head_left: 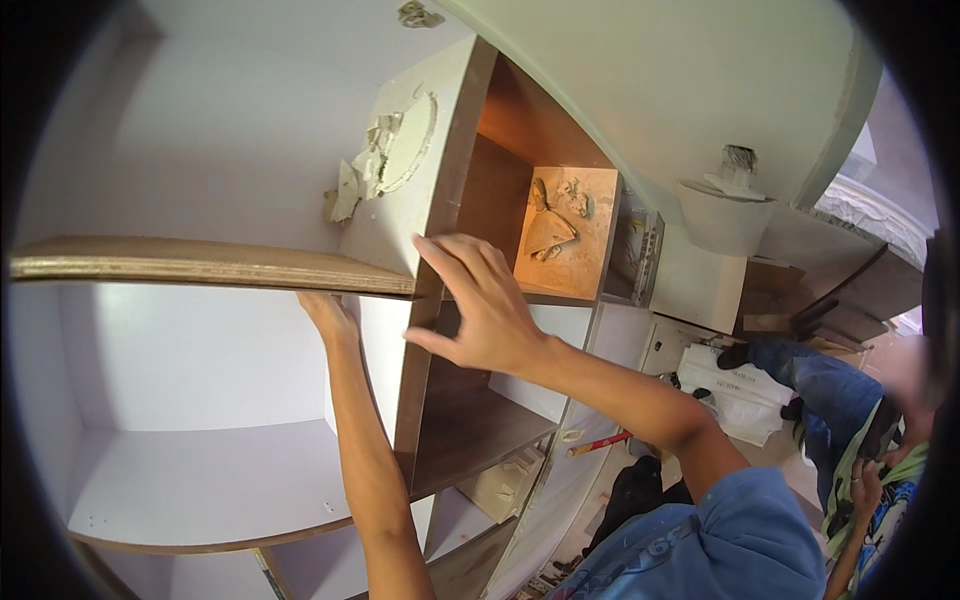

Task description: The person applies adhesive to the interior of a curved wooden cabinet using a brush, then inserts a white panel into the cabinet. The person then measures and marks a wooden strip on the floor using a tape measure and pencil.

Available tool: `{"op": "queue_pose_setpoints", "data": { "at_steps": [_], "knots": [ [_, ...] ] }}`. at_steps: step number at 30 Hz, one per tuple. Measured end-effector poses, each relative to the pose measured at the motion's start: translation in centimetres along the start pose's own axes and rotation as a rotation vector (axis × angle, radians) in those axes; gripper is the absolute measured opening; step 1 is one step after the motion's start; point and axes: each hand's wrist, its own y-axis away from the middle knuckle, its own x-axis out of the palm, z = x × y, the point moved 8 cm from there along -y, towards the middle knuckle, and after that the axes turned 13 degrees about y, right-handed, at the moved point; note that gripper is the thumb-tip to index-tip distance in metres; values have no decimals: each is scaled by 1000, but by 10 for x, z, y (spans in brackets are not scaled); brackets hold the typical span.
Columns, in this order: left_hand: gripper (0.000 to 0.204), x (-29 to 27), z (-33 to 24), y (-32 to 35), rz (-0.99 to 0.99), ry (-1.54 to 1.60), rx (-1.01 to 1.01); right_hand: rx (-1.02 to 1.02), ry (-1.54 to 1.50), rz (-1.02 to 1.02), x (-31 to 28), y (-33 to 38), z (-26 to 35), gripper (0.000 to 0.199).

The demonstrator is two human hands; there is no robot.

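A wooden shelf board [220, 262] with a raw layered front edge juts across a white cabinet on the left. From below, my left hand [327, 316] reaches up to the underside of this board near its right end; its fingers are hidden behind the board. My right hand [487, 312] is open, thumb and fingers spread, at the brown front edge of the cabinet's upright panel [455, 190], where the board's end meets it. Whether its fingertips press on the panel I cannot tell.
Torn cream-coloured scraps [385, 150] lie on the upright's white face. An orange-lit compartment [600, 235] holds a scraper-like tool [548, 232] and debris. Beyond stands a whitish bucket [725, 215] with a brush [739, 165] on top. Another person [830, 400] sits low at the right.
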Motion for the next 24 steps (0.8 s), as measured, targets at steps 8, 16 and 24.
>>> {"op": "queue_pose_setpoints", "data": {
  "at_steps": [8,16,24],
  "knots": [
    [81,9,-2,6,5,-84,-9,-100,295,147,22,-33,18,40],
    [91,19,-9,8,-42,-57,15,-86,234,28,19,-32,31,47],
    [90,12,-20,23,-194,305,-197,-851,372,435,80,4,168,48]
  ]
}}
